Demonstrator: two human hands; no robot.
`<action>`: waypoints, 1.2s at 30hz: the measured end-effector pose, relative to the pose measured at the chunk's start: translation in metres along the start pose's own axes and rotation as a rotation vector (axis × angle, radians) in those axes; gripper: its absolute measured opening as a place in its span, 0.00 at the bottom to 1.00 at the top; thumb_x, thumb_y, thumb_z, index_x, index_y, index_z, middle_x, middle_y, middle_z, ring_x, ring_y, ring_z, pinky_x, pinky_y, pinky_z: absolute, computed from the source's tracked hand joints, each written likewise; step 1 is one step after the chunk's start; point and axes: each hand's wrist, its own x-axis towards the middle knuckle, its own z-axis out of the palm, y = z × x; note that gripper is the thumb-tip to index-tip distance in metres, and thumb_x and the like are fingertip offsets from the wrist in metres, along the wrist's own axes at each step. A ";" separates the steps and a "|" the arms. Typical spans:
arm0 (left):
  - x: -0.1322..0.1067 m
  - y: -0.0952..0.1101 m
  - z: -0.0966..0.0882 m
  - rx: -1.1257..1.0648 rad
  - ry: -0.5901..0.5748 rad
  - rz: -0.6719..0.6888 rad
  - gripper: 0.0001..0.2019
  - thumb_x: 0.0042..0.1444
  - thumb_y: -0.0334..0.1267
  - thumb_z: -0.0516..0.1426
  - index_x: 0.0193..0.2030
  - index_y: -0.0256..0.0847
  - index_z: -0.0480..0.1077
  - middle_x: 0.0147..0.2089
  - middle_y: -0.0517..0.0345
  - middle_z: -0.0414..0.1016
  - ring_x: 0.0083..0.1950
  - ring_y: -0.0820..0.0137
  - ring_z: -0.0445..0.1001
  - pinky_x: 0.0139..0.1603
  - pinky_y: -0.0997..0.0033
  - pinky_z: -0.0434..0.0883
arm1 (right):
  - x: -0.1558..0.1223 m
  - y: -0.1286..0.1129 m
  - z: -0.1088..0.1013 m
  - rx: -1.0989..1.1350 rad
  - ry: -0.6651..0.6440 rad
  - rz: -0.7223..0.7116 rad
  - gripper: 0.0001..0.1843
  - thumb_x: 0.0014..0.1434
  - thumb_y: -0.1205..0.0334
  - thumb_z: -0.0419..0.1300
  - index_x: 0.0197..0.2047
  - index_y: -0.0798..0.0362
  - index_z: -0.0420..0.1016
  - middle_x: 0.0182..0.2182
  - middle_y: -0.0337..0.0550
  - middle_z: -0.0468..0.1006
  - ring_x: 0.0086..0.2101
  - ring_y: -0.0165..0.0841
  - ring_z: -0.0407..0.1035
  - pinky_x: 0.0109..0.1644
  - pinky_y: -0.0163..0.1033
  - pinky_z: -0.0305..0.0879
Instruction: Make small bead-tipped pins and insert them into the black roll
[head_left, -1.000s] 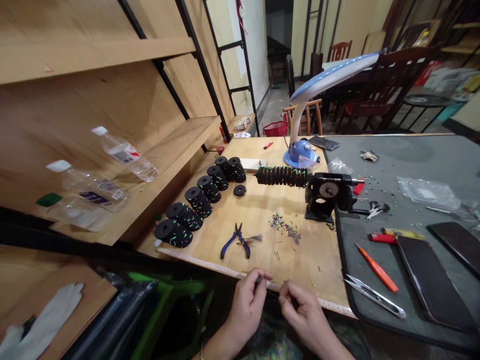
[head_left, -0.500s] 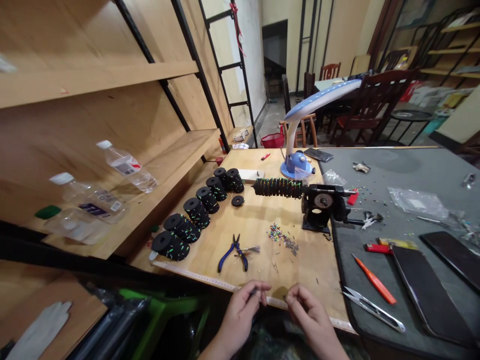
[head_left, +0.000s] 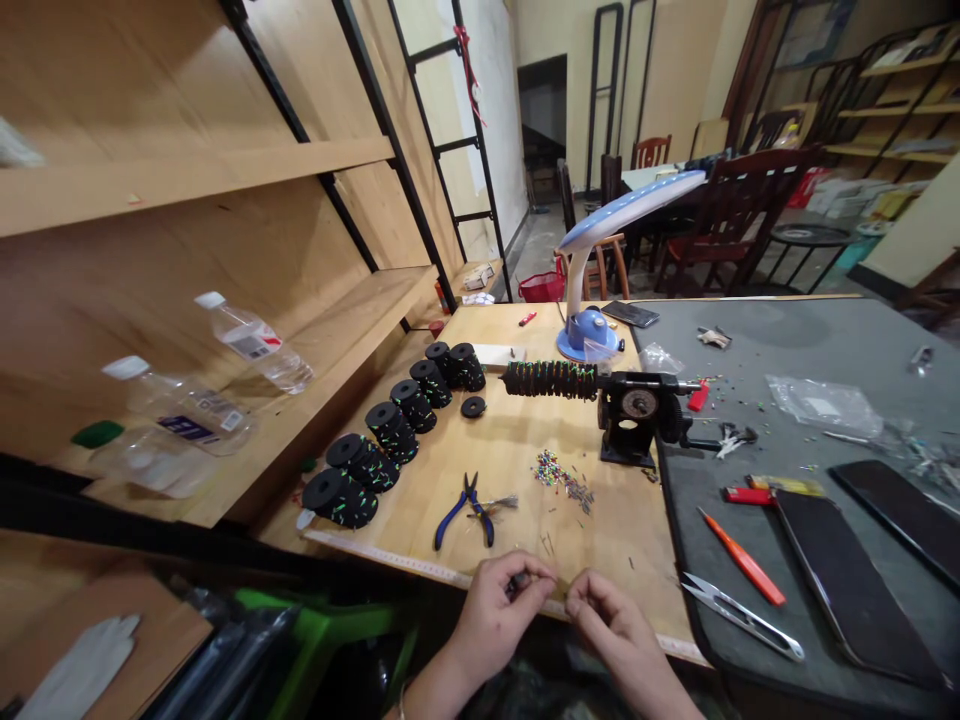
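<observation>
At the table's front edge, my left hand (head_left: pixel 501 608) has its fingers curled and thumb pressed in, with a small dark thing (head_left: pixel 516 583) showing between them; its kind is too small to tell. A short gap away, my right hand (head_left: pixel 613 622) pinches thumb and forefinger together, and what lies in that pinch is hidden. Beyond the hands is a pile of small coloured beads (head_left: pixel 550 472) beside small metal pieces (head_left: pixel 580 494). Blue-handled pliers (head_left: pixel 466 512) lie spread to the left. Further back, a hand-cranked winder (head_left: pixel 630 415) carries a black, cord-like coil (head_left: pixel 551 379) with coloured bits.
Black foam spools (head_left: pixel 390 430) with coloured bits line the left side. A blue lamp (head_left: pixel 589 332) stands at the back. On the grey mat (head_left: pixel 712 400) at right lie thread snips (head_left: pixel 742 615), an orange-handled tool (head_left: pixel 744 557) and phones (head_left: pixel 832 570). Bottles (head_left: pixel 251 340) sit on the left shelf.
My left hand has moved right, and its fingertips are nearer my right hand, whose thumb and forefinger stay pinched. The view has shifted slightly; the things on the table lie as before.
</observation>
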 end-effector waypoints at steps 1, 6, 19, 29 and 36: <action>0.001 0.002 0.000 0.010 0.015 0.003 0.08 0.54 0.38 0.59 0.28 0.36 0.74 0.22 0.62 0.65 0.25 0.74 0.62 0.28 0.77 0.60 | 0.000 -0.002 -0.001 -0.013 -0.015 0.005 0.21 0.56 0.41 0.56 0.27 0.52 0.64 0.18 0.28 0.56 0.20 0.26 0.51 0.24 0.32 0.50; 0.000 0.007 -0.001 0.068 0.074 0.050 0.11 0.55 0.41 0.58 0.27 0.37 0.72 0.23 0.59 0.70 0.26 0.72 0.65 0.28 0.76 0.62 | 0.000 -0.030 -0.007 -0.177 -0.009 -0.093 0.16 0.58 0.50 0.58 0.43 0.53 0.72 0.33 0.45 0.78 0.35 0.37 0.71 0.39 0.39 0.66; -0.013 0.005 -0.014 0.276 0.118 0.152 0.11 0.60 0.41 0.54 0.30 0.40 0.71 0.24 0.58 0.71 0.24 0.72 0.67 0.25 0.76 0.61 | 0.016 -0.035 0.017 -0.399 -0.125 -0.207 0.12 0.62 0.54 0.53 0.34 0.51 0.72 0.19 0.33 0.68 0.22 0.30 0.63 0.28 0.34 0.57; 0.051 -0.034 -0.122 0.852 0.358 0.229 0.13 0.57 0.42 0.54 0.44 0.40 0.72 0.37 0.52 0.76 0.38 0.62 0.75 0.40 0.65 0.70 | 0.020 -0.027 0.009 0.022 0.080 -0.010 0.23 0.54 0.37 0.56 0.25 0.50 0.61 0.14 0.25 0.52 0.15 0.23 0.47 0.19 0.31 0.45; 0.064 -0.024 -0.120 1.081 0.321 0.220 0.11 0.56 0.41 0.57 0.45 0.46 0.74 0.45 0.52 0.80 0.53 0.53 0.70 0.60 0.44 0.53 | 0.014 -0.025 0.006 0.089 0.145 0.048 0.28 0.49 0.32 0.57 0.26 0.50 0.63 0.12 0.24 0.51 0.14 0.22 0.45 0.19 0.30 0.42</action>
